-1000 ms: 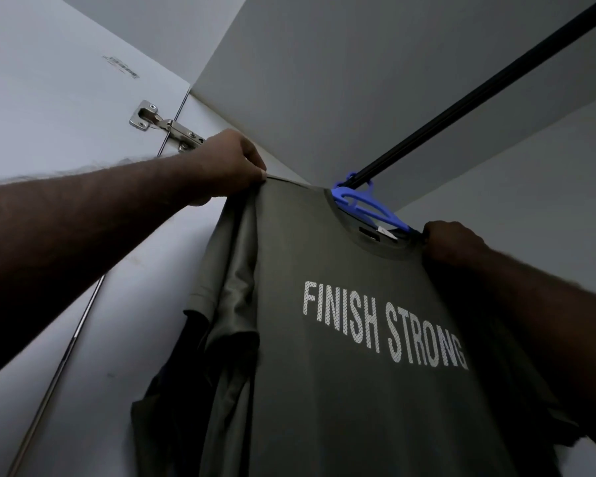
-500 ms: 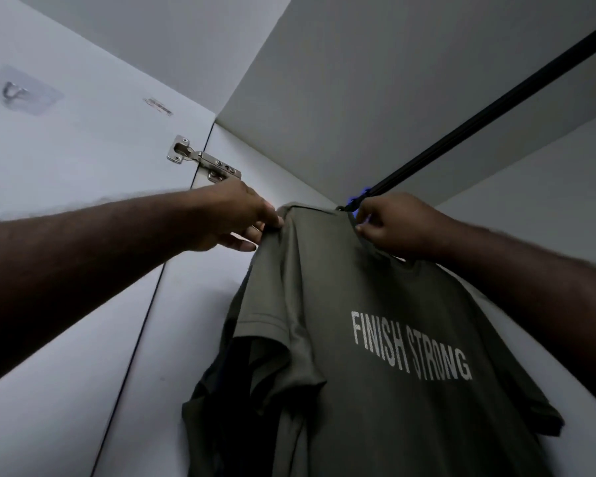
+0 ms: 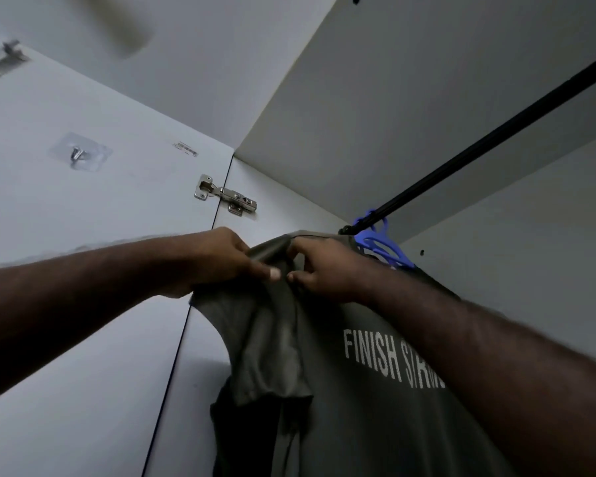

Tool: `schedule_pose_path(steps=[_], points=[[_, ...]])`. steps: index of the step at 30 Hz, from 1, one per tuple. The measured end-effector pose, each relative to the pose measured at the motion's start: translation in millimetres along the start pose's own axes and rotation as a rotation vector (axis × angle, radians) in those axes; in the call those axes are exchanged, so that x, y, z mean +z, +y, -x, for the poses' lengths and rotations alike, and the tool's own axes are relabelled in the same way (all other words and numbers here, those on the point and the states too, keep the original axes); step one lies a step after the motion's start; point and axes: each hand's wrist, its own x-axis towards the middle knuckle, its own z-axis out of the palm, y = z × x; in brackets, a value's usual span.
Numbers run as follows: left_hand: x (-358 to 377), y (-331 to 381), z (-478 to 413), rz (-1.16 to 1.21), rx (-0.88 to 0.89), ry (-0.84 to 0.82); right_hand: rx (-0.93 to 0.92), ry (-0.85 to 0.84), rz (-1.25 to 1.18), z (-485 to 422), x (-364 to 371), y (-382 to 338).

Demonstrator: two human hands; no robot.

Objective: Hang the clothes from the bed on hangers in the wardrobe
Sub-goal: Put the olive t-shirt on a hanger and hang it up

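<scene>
- White wardrobe (image 3: 427, 98), black rail (image 3: 479, 147) at upper right.
- Olive T-shirt (image 3: 341, 425) reads "FINISH S…", the rest hidden by an arm.
- Left hand (image 3: 221, 259) and right hand (image 3: 324, 266) pinch its shoulder; the right has come over from the blue hanger (image 3: 393, 258).

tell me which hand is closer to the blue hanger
Right. The right hand pinches the shirt shoulder right beside the blue hanger; the left hand grips the shirt farther out, toward the door.

There are two hands (the left hand (image 3: 221, 261) and the right hand (image 3: 326, 268)), one olive T-shirt (image 3: 358, 414), one blue hanger (image 3: 381, 247), one black rail (image 3: 479, 146), one metal hinge (image 3: 226, 196) and one stick-on hook (image 3: 78, 156).
</scene>
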Motion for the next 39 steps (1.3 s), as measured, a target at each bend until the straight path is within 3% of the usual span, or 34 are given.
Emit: schedule_pose_path(steps=[3, 5, 7, 12, 15, 17, 20, 22, 25, 31, 35, 39], points=[[-1, 7, 14, -0.004, 0.008, -0.016, 0.129, -0.039, -0.497, 3, -2, -1], [8, 15, 24, 0.008, 0.142, 0.027, 0.242, -0.075, -0.808, 6, -7, 1], [25, 27, 38, -0.031, 0.305, 0.05, 0.306, -0.12, -0.945, 10, -15, 7], [80, 46, 73, -0.343, 0.601, -0.078, 0.251, -0.186, -0.678, 30, -29, 17], [101, 33, 86, -0.686, 0.78, 0.061, 0.349, -0.25, -0.697, 43, -34, 31], [105, 17, 92, -0.792, 0.847, 0.139, 0.41, -0.239, -0.675, 54, -39, 41], [110, -13, 97, -0.842, 0.768, 0.27, 0.437, -0.169, -0.525, 71, -47, 55], [119, -24, 99, -0.875, 0.581, 0.276, 0.421, -0.077, -0.434, 81, -50, 65], [133, -23, 98, -0.921, 0.405, 0.239, 0.426, -0.012, -0.51, 95, -52, 78], [158, -2, 87, -0.782, 0.291, 0.369, 0.341, 0.089, -0.537, 113, -50, 86], [161, -6, 84, -0.86, 0.21, 0.357, 0.313, 0.091, -0.562, 116, -52, 84], [160, -11, 89, -0.914, 0.292, 0.409, 0.292, 0.111, -0.626, 115, -57, 77]])
